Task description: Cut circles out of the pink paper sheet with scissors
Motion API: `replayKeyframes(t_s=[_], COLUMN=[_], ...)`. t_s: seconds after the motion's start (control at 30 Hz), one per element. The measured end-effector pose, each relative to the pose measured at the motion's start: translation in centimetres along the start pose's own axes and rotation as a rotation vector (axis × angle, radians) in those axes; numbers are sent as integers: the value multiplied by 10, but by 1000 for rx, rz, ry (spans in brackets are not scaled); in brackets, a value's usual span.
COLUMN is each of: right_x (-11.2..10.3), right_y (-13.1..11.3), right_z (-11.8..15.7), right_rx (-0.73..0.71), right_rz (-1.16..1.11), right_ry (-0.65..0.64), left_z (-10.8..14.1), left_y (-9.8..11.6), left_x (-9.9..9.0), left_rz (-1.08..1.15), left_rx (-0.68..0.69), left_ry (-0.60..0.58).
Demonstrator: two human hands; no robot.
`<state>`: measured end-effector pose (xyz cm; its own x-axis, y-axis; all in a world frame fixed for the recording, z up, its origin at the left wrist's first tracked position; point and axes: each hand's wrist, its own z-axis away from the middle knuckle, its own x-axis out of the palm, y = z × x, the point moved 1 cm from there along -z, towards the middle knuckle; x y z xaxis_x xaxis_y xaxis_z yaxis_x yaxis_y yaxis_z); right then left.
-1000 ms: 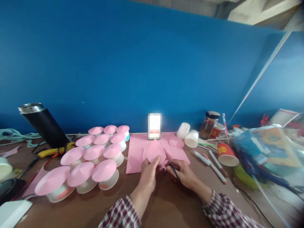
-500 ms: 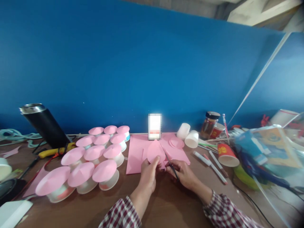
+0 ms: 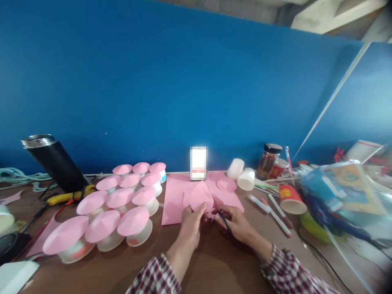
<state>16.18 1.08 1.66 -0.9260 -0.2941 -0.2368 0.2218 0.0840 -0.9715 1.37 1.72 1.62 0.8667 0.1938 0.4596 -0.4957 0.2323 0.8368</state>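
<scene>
My left hand point(image 3: 193, 226) is closed on a rounded pink paper piece point(image 3: 201, 197) with a pointed top, the thumb pressed on its front. A slim dark pointed tool point(image 3: 218, 204) is gripped in my right hand point(image 3: 234, 223); its kind is not clear. The tool's tip slants up and left along the right edge of the paper piece. Both hands are over the front part of larger pink paper sheets point(image 3: 173, 204). Round pink paper discs point(image 3: 228, 183) lie on the sheets to the right.
Several paper cups topped with pink paper cones point(image 3: 133, 220) stand to the left, beside a black bottle point(image 3: 58, 163) and yellow-handled tool point(image 3: 65, 198). White cups point(image 3: 246, 179), a jar point(image 3: 268, 162), markers point(image 3: 272, 216) and a red cup point(image 3: 292, 200) are at right. A blue wall point(image 3: 183, 81) rises behind.
The whole view has shifted slightly, so the things appear a little further left. Both hands keep nearly the same place and hold.
</scene>
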Motion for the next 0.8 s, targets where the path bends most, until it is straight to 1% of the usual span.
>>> replayKeyframes(t_s=[0.17,0.57,0.8], right_x=[-1,-1,-1], right_y=[-3,-9,-10], right_z=[1,2,2], right_rx=[-7,-39,-36], right_rz=[21,82,98], right_ry=[-1,0,-1], left_z=[0,3,3], left_y=[-1,3,5], left_x=[0,2,3], left_rz=[5,50,76], left_rx=[1,14,-4], left_ry=[13,-3,1])
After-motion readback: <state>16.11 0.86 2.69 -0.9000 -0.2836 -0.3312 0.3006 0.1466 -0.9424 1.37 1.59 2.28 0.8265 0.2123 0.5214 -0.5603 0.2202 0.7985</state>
